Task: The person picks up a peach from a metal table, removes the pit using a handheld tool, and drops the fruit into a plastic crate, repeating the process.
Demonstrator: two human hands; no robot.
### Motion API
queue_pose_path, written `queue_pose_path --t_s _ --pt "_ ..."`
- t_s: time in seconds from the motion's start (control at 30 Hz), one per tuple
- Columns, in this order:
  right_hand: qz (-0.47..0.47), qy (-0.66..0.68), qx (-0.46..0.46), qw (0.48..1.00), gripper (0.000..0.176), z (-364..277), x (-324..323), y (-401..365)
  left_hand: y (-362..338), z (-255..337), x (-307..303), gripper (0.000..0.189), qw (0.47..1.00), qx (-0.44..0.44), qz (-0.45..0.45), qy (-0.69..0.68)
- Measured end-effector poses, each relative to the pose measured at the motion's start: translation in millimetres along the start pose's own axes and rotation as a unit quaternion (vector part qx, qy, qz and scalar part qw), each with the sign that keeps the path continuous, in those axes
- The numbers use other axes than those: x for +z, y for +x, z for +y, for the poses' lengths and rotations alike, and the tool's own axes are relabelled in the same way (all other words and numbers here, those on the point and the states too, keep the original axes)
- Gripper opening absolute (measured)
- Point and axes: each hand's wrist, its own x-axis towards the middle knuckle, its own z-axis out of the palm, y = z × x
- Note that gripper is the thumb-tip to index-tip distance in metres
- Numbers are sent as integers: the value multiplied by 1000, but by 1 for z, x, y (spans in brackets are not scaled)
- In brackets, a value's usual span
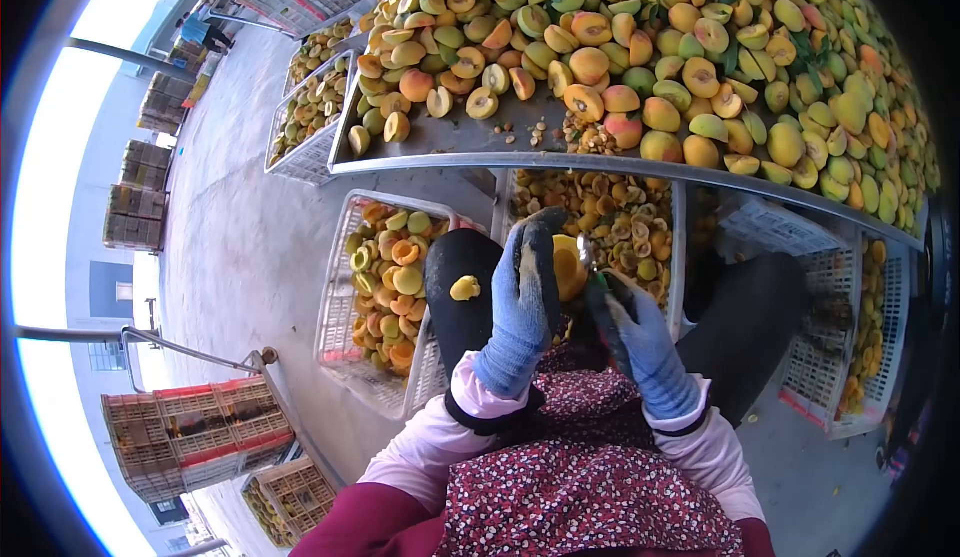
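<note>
My left hand (522, 282), in a blue glove with a dark palm, is closed around a yellow peach half (568, 269) above my lap. My right hand (645, 332), gloved the same way, grips a small tool with a shiny metal tip (586, 251); its handle is mostly hidden by the fingers. The metal tip is right at the peach's edge. Below both hands stands a crate of pits and cut fruit (620, 219). A scrap of yellow peach (465, 288) lies on my dark-clad left knee.
A metal-edged table (450, 145) heaped with whole and halved peaches (700, 77) spans the front. Close on the left is a white crate of peach halves (338, 297); more crates (822, 332) stand at right. Stacked crates (205, 427) and a distant person (205, 32) are farther left.
</note>
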Motion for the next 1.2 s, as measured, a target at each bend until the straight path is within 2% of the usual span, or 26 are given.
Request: queue_pose_path --t_s 0.03,0.1,0.13,0.17,0.2,0.23,0.27,0.33,0.37,0.43,0.47,0.5,0.53,0.57,0.63,0.7,0.73,0.77,0.87,0.93,0.97,1.0,1.03,1.1,1.13,1.2 --pt "-7 -127 -109 986 30 -4 -9 0 4 7 -7 41 1000 0 2 2" --pt "-6 -159 -85 984 33 -5 -18 3 11 25 -18 36 994 -70 -62 -56" --pt "1 -237 -154 959 33 -15 -21 5 8 17 -17 35 997 4 -77 7" --pt "9 -312 -222 924 33 -22 -23 7 8 19 -14 35 997 4 -81 6" --pt "6 -369 -223 902 36 -25 -22 7 8 23 -11 35 988 -99 -71 -91" --pt "7 -370 -220 903 36 -23 -22 8 7 25 -8 35 960 -200 -58 -185" --pt "18 -423 -222 878 38 -20 -22 10 7 20 -5 35 960 -201 -60 -184" --pt "35 -501 -227 835 43 -7 -22 15 5 6 -1 41 986 -89 -101 -95" --pt "33 -500 -226 835 43 -2 -21 19 4 3 0 41 986 -91 -100 -94" --pt "13 -576 -163 801 35 7 -20 27 6 1 2 41 941 -269 -91 -187" --pt "7 -601 -93 794 31 19 -23 39 6 7 1 41 941 -270 -91 -184" --pt "2 -622 -20 782 28 37 -31 48 7 20 -1 41 968 -199 -70 -136" --pt "27 -593 -43 804 24 47 -41 51 9 29 -5 41 987 -124 -48 -88" --pt "28 -563 -34 825 25 53 -50 51 15 30 -13 37 983 -134 -21 -127" --pt "72 -454 -39 887 27 43 -47 47 20 -1 -49 37 986 15 -11 166" --pt "78 -390 -91 913 28 46 -48 44 27 -53 -97 35 968 -196 105 -118" --pt "51 -354 -54 932 26 42 -49 41 29 -77 -130 32 959 -189 62 203" --pt "17 -355 2 935 27 33 -48 41 33 -91 -151 30 848 -164 17 504" --pt "24 -369 69 927 35 46 -42 41 60 -97 -154 24 875 -92 45 473" --pt "25 -367 51 928 37 61 -39 44 99 -78 -113 24 939 -75 44 332" --pt "27 -368 33 929 39 65 -38 47 126 -81 -99 27 956 -120 -10 269" --pt "12 -372 36 928 41 62 -38 50 155 -74 -82 34 941 -201 -50 268" --pt "12 -373 34 927 41 64 -39 52 181 -100 -71 45 933 -153 -39 323" --pt "2 -382 24 924 42 70 -42 50 233 -140 -47 61 893 -193 -45 403" --pt "-7 -399 22 916 44 72 -42 48 254 -182 -39 64 882 -240 -81 397" --pt "-15 -406 46 913 45 69 -40 51 257 -184 -17 55 904 -187 -73 379"
